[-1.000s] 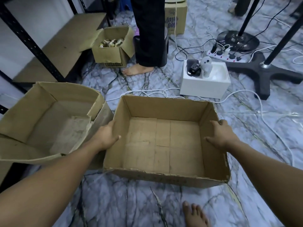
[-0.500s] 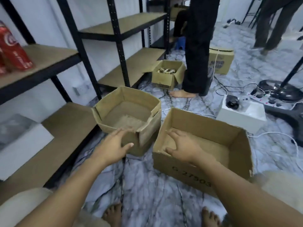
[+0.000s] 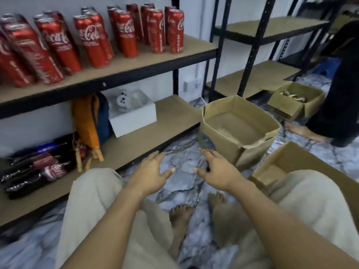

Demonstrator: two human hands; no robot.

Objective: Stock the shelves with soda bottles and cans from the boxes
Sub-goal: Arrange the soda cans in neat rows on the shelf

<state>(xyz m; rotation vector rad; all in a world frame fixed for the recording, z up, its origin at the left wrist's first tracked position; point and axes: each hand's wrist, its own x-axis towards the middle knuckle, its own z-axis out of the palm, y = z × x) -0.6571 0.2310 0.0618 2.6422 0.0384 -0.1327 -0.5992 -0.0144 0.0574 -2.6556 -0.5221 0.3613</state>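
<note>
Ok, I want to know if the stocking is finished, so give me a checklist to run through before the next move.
1. Left hand free: ok, open, holds nothing.
2. Right hand free: ok, open, holds nothing.
3. Middle box emptied: ok, bare bottom shows.
4. Box by the right knee emptied: cannot tell, the knee hides part.
5. Red cans upright on the upper shelf: ok.
6. Far box holds cans or bottles: cannot tell, contents blurred.
</note>
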